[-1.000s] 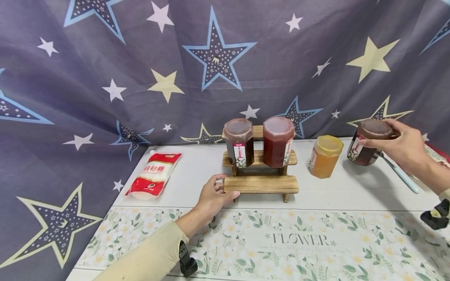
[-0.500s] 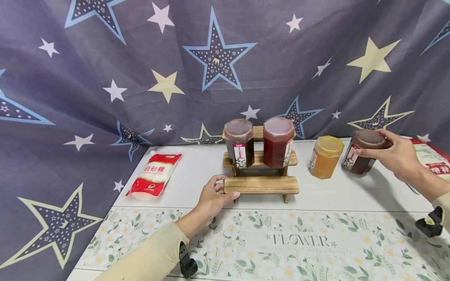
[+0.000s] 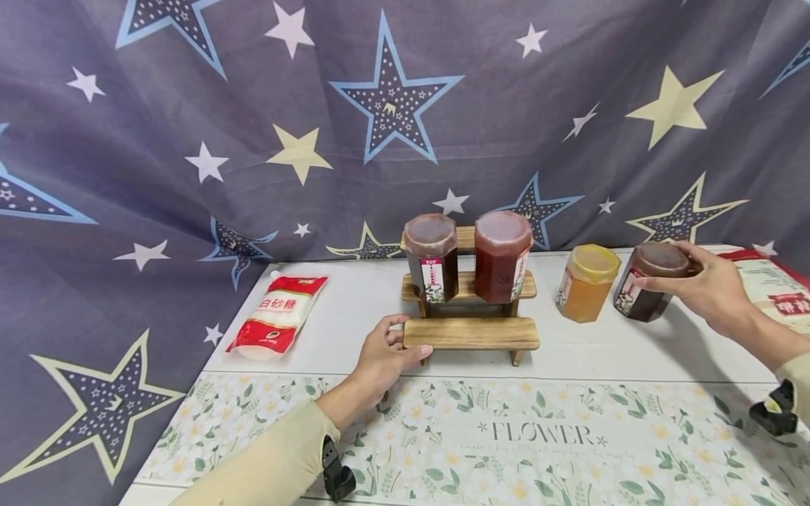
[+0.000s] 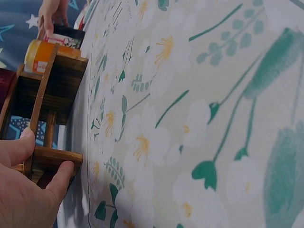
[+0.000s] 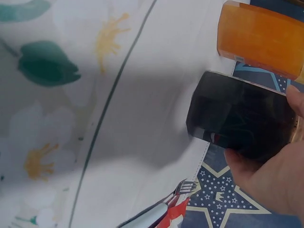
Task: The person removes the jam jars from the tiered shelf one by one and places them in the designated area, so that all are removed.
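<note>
Right grip: right hand [image 3: 711, 292] curls fingers and thumb round the lid end of the dark jar [image 3: 652, 281]; fingertips on the lid's far side, thumb on the near side.
Dark jar: tilted slightly, base at or just above the table [image 3: 354, 309]; contact cannot be told. Sits just right of the honey jar [image 3: 585, 282], a narrow gap between them. White label with red edge faces left-front.
Right wrist view: dark jar [image 5: 242, 116] fills the hand [image 5: 275, 175]; honey jar [image 5: 261, 38] lies beside it, apart.
Left grip: left hand [image 3: 382, 358] holds the left end of the rack's [image 3: 471, 330] lowest step, thumb on top, fingers curled at the end edge.
Left wrist view: thumb above and forefinger below the bottom step [image 4: 52, 156], hand [image 4: 21, 190] wrapped on it.
Rack: three wooden steps, mid table. Middle step carries a brown jar [image 3: 432, 258] on the left and a red jar [image 3: 502, 256] on the right, both upright, close together. Bottom step bare.
Sugar bag [image 3: 276, 316]: red and white, flat on the table, well left of the rack.
Box [image 3: 775, 284]: red and white, flat at the right edge, behind the right hand.
Runner [image 3: 538, 436]: floral, printed FLOWER, along the near table edge.
Backdrop [image 3: 190, 105]: grey cloth with stars.
</note>
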The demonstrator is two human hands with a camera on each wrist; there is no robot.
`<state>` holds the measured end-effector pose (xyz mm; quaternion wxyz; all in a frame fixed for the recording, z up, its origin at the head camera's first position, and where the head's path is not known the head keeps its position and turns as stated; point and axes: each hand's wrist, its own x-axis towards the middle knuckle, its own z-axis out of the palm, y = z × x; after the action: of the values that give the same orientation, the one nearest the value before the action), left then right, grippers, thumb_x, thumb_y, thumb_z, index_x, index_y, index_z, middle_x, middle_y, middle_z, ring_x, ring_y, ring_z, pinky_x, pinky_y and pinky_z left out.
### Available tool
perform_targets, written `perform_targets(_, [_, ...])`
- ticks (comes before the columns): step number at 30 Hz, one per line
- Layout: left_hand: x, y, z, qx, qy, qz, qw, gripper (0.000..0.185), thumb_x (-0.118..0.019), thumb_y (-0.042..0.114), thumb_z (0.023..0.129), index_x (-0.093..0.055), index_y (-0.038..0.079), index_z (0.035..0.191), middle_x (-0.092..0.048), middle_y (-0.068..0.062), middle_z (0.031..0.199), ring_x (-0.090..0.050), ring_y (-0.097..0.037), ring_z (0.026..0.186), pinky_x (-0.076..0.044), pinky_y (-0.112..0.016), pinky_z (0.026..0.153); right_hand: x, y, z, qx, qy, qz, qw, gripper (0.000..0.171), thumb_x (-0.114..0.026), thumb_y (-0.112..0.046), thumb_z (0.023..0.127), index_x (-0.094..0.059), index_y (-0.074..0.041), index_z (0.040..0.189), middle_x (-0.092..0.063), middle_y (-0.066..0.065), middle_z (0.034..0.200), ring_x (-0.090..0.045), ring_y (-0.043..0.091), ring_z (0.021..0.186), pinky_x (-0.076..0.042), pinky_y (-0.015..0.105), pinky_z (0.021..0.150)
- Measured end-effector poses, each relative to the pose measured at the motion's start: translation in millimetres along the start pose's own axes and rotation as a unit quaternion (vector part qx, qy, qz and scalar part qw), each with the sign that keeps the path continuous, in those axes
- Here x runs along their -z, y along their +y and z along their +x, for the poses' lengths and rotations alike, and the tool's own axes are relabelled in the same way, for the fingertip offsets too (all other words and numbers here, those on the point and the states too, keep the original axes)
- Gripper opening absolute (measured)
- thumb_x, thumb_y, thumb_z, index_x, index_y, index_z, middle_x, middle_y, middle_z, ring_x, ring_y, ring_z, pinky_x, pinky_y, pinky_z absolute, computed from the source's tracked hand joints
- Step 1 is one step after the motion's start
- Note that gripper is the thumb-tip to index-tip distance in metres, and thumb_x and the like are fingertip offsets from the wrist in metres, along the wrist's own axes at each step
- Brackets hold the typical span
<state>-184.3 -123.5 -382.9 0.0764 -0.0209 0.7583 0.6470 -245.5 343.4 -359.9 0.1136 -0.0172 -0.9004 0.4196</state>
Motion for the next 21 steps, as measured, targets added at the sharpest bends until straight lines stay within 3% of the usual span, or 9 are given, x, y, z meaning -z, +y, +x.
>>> perform_targets(12, [0.4,-0.7,-0.5,-0.001,-0.002,0.004,1.0000,0.073,-0.078,0.011,0.082,-0.038,0.008,0.142,-0.061,-0.015,0.118,-0.061,-0.015,0.084,-0.053,-0.033,0.076,-0.3,4.6,-4.0,0.014,0.004,0.028,0.999,0.081,-0.081,-0.031,0.078,-0.038,-0.008,0.144,-0.048,-0.014,0.104,-0.048,-0.014,0.083,-0.042,0.004,0.065])
perform_targets(14, [0.2,-0.7,-0.2,0.000,0.000,0.004,1.0000,0.072,-0.078,0.011,0.081,-0.038,0.008,0.142,-0.061,-0.015,0.117,-0.061,-0.015,0.084,-0.053,-0.032,0.076,-0.8,4.2,-3.6,0.016,0.004,0.023,1.000,0.083,-0.081,-0.031,0.079,-0.037,-0.006,0.145,-0.049,-0.011,0.107,-0.047,-0.014,0.083,-0.042,0.004,0.065])
perform_targets(18, [-0.3,-0.6,1.3,0.000,0.000,0.002,1.0000,0.072,-0.078,0.011,0.081,-0.039,0.008,0.141,-0.062,-0.015,0.116,-0.062,-0.015,0.085,-0.053,-0.032,0.077,-0.1,1.7,-1.2,0.018,-0.011,0.006,1.000,0.087,-0.080,-0.031,0.080,-0.031,-0.002,0.147,-0.048,0.008,0.118,-0.045,-0.015,0.082,-0.042,0.004,0.063])
perform_targets(21, [-0.3,-0.6,2.0,0.001,0.001,0.000,1.0000,0.071,-0.078,0.011,0.081,-0.040,0.008,0.140,-0.062,-0.014,0.115,-0.062,-0.015,0.085,-0.053,-0.032,0.077,4.1,-3.3,2.3,0.006,-0.041,-0.013,0.999,0.095,-0.077,-0.035,0.083,-0.021,0.001,0.150,-0.046,0.025,0.126,-0.051,0.000,0.091,-0.041,0.006,0.062])
